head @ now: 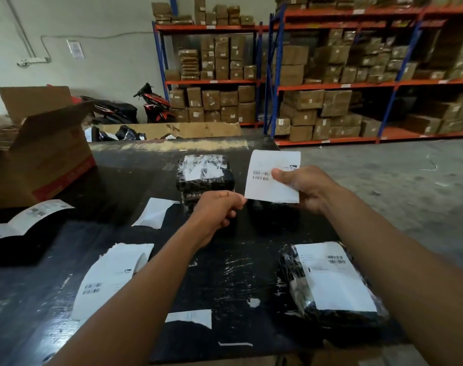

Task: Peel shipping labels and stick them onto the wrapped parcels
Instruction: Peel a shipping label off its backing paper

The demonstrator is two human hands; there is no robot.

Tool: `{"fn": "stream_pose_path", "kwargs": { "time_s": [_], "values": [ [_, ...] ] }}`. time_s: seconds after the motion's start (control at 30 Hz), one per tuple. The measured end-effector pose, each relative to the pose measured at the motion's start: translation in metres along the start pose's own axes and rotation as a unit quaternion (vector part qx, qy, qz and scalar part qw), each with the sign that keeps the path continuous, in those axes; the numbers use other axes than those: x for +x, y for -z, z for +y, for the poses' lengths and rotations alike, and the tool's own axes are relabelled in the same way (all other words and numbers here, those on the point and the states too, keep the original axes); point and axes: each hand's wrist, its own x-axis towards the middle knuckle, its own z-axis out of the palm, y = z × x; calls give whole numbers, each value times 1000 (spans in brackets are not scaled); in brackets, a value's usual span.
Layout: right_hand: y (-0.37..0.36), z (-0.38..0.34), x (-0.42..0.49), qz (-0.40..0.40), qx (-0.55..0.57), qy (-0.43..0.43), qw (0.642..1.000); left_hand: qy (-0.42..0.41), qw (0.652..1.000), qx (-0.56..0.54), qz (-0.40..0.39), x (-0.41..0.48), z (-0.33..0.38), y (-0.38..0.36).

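— What are you holding?

— One label [271, 180], up in the air over the bench [238, 276]. My right hand [304, 188] grips its right edge, thumb across the printed face and fingers curled behind. My left hand [220, 210] pinches the lower left corner between thumb and forefinger.

— Why both hands?

— I'd say to start the backing: one hand keeps the sheet taut while the other works the corner. Whether it has split yet, I can't tell.

— Where will it go?

— Probably on the stack of parcels [205, 180] just behind my left hand. The top one shows a white patch; label or glare, I can't say. The finished parcel [330, 283] at my near right already wears its label, so it sits out of the way.

— Spare labels?

— A strip of labels [111, 276] lies curled at my near left, within reach. A second strip [27, 220] is further left, near the cardboard box [40, 154]. The white scraps [155, 212] look like peeled backing, left where they fell
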Motion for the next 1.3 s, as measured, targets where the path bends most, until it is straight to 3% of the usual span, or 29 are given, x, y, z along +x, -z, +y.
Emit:
{"fn": "stream_pose_path", "kwargs": {
  "time_s": [0.6, 0.73, 0.9, 1.17, 1.3],
  "values": [
    [-6, 1, -6, -2, -10, -16, 1000, -16, 1000, -7, -12, -4, 3, 4],
    [-5, 6, -6, 7, -32, -36, 999, -35, 996, -61, -64, -11, 8, 0],
    [-11, 20, -8, 13, -102, -65, 993, -39, 989, -125, -70, -15, 15, -7],
    [-25, 20, -22, -18, -259, 8, 966, -29, 984, -164, -55, -14, 20, -11],
    [-27, 16, -24, -74, -210, 89, 971, -29, 985, -164, -53, -16, 21, -13]
  ]
}}
